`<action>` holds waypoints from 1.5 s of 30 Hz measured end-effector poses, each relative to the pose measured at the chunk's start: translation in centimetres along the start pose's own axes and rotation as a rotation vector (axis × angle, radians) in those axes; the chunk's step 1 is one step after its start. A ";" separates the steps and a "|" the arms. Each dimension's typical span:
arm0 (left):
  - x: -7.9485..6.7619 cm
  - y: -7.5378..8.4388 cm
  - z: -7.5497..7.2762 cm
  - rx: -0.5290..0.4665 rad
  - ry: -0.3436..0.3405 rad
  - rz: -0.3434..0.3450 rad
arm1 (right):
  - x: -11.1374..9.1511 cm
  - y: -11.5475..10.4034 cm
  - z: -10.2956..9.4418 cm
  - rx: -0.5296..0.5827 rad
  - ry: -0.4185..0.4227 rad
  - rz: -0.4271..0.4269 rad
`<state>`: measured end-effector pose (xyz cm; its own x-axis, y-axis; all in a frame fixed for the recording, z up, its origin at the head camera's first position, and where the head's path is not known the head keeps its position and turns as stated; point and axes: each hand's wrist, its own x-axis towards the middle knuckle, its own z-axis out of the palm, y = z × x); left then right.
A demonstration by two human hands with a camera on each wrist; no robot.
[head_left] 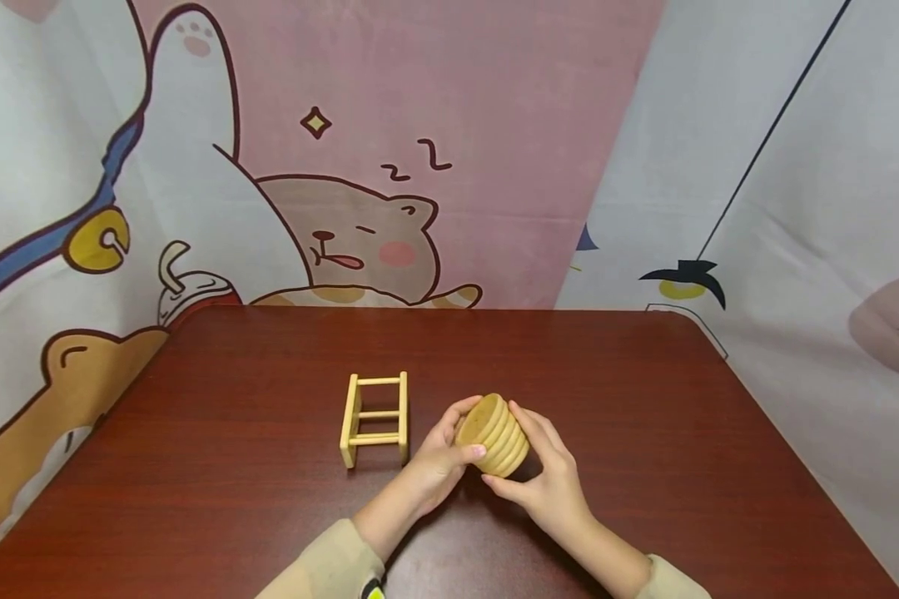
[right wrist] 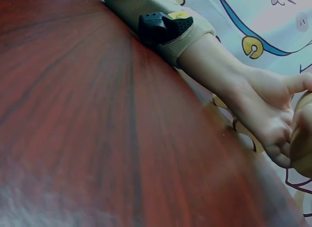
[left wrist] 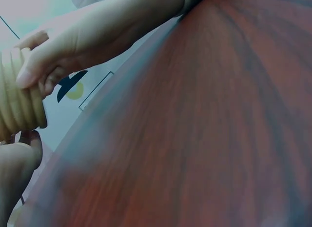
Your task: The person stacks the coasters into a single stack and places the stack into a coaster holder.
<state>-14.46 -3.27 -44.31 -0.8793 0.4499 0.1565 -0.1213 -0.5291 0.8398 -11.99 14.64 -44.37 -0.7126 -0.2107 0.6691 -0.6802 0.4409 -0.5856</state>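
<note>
Both hands hold a stack of several round wooden coasters [head_left: 492, 434], tilted, with one flat face turned up and to the left. My left hand [head_left: 444, 460] grips the stack from the left, its thumb across the near edge of the top coaster. From the right, my right hand [head_left: 548, 472] grips the other end, fingers over the far side and thumb underneath. Stacked rims of the coasters [left wrist: 19, 97] show at the edge of the left wrist view, between the two hands. A dark patch shows at the stack's lower end, partly hidden by the right hand.
A small light-wood rack [head_left: 378, 414] with rails and crossbars stands on the dark red-brown table [head_left: 217, 466], left of the hands. Behind the table hangs a cartoon-printed cloth [head_left: 509, 150]. A small black device [right wrist: 163, 28] is worn on the left sleeve.
</note>
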 end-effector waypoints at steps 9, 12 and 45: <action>0.2 0.6 -1.2 0.212 -0.025 -0.034 | 0.4 0.7 -1.0 -0.028 -0.054 -0.056; 0.2 0.7 -1.4 0.250 -0.024 -0.051 | 0.5 0.8 -1.2 -0.054 -0.087 -0.052; -0.1 0.1 -1.3 0.018 -0.092 -0.092 | 1.6 -0.1 -2.4 -0.126 -0.131 -0.060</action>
<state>-15.00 -4.31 -44.89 -0.8186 0.5606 0.1249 -0.1905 -0.4701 0.8618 -12.60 16.37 -42.13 -0.6936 -0.3483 0.6306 -0.7009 0.5284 -0.4791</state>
